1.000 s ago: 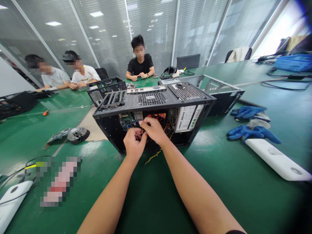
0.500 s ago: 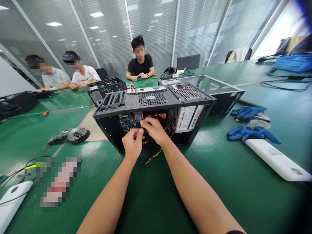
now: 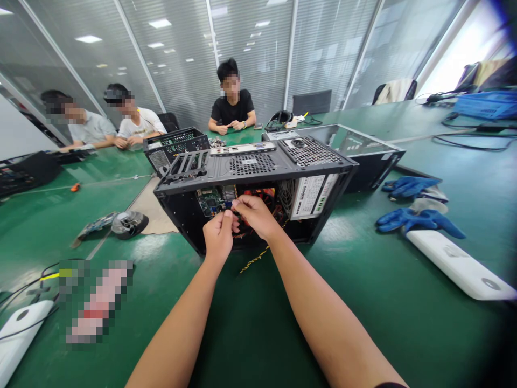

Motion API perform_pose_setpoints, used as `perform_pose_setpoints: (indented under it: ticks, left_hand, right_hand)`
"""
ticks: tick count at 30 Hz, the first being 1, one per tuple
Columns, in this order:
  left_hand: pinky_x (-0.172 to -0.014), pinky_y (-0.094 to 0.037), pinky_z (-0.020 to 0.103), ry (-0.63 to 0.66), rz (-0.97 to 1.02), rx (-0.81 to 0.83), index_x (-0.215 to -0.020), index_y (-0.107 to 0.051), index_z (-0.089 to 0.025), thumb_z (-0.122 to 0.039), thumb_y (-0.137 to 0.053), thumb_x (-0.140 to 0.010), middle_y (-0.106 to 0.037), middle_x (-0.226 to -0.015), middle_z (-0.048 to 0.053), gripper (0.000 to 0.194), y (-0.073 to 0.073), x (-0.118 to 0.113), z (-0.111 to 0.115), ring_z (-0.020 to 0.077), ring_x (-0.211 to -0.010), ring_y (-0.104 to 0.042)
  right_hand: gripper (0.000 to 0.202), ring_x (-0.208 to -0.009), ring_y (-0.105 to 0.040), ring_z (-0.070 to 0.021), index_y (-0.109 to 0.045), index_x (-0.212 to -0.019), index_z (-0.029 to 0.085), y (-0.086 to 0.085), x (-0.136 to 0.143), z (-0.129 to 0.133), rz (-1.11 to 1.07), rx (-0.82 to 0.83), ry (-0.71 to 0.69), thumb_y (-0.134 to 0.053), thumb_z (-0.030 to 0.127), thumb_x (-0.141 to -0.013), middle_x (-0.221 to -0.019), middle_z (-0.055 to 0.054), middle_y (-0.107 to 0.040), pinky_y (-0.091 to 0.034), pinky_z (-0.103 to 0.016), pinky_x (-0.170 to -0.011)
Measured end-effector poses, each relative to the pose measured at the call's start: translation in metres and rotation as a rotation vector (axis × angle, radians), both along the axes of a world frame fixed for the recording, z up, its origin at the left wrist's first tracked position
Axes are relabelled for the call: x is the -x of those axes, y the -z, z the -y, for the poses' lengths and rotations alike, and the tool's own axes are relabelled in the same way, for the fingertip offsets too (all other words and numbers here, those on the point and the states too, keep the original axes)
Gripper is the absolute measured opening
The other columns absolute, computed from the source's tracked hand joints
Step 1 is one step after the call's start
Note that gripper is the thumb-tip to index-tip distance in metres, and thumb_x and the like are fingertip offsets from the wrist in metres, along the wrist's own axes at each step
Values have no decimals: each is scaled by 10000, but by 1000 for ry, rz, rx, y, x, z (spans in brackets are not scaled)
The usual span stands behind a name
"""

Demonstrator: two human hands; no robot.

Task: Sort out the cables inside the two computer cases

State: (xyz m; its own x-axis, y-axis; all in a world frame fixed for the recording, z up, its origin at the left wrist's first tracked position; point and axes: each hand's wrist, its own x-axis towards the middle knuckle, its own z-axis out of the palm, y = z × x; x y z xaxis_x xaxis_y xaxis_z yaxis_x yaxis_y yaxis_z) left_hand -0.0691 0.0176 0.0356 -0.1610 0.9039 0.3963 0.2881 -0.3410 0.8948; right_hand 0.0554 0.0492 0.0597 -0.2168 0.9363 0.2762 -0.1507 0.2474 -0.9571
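A black computer case (image 3: 194, 215) lies on the green table with its open side toward me. Inside it are a green motherboard (image 3: 210, 206), a red fan area partly behind my hand, and a power supply (image 3: 314, 197) with a white label. My left hand (image 3: 220, 233) is closed in front of the motherboard's lower edge, thumb on top. My right hand (image 3: 255, 214) is closed in a pinch just above and to its right. Whatever the fingers hold is too small or hidden to make out. A twisted yellow-black cable (image 3: 254, 260) hangs out of the case.
Blue gloves (image 3: 416, 220) and a white power bank-like block (image 3: 460, 264) lie at the right. Left are a metal part with a round cooler (image 3: 130, 223) and a pixelated item. More cases (image 3: 175, 143) stand behind; three people sit across the table.
My left hand has shifted slightly, its thumb moving a little left and up while more of its fingertips show. My right hand stays almost still at the same spot.
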Motion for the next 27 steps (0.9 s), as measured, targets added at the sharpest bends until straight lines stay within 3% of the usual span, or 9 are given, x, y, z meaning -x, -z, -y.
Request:
perform_pose_setpoints:
  ticks: [5,8,12,15,17,23,27]
  left_hand:
    - [-634,-482,247,-137,-268,-161,-716,-661,-165,-424,-516,-908,-673,-671,33,354,-2,6,2,143,-626,-638]
    - [-559,-461,236,-36,-53,-21,-705,-652,-154,-472,-496,-911,-644,-620,32,410,-2,5,-1,130,-553,-606]
    - [-467,-402,204,202,354,197,-690,-620,-137,-540,-552,-868,-586,-548,16,446,-2,0,-5,98,-461,-540]
    - [-472,-406,200,233,430,203,-692,-609,-139,-546,-573,-854,-577,-556,7,439,-3,-1,-6,88,-462,-527]
    - [-479,-413,204,170,333,143,-702,-615,-142,-541,-545,-873,-587,-571,8,440,-3,-1,-4,91,-471,-532]
    - [-655,-501,253,-171,-227,-196,-834,-652,-161,-408,-524,-913,-677,-749,34,289,-3,4,2,136,-661,-634]
    - [-725,-512,270,-227,-397,-425,-1025,-634,-164,-325,-579,-887,-685,-880,54,219,-1,8,1,147,-752,-639]
  right_hand:
    - [344,-545,-315,-102,-473,-645,199,-1,0,0,66,-66,39,-581,466,-833,-570,62,-356,-250,-263,-525]
    - [371,-559,-319,-99,-419,-609,202,0,1,0,43,-89,48,-592,444,-832,-584,63,-340,-260,-266,-547]
    - [328,-564,-342,-99,-485,-646,190,2,2,-1,-35,-42,14,-604,442,-820,-599,55,-402,-271,-264,-549]
    - [289,-554,-348,-98,-533,-704,185,2,2,-1,-81,2,-38,-612,445,-803,-619,47,-444,-269,-258,-531]
    - [287,-539,-337,-96,-531,-712,188,2,2,-1,-80,14,-57,-610,450,-800,-611,51,-431,-263,-256,-521]
    - [338,-569,-322,-106,-470,-653,198,-1,1,1,37,-42,9,-585,467,-822,-601,56,-362,-257,-264,-540]
    - [350,-589,-327,-111,-446,-641,202,1,1,-1,77,-86,26,-567,468,-834,-609,54,-355,-279,-269,-575]
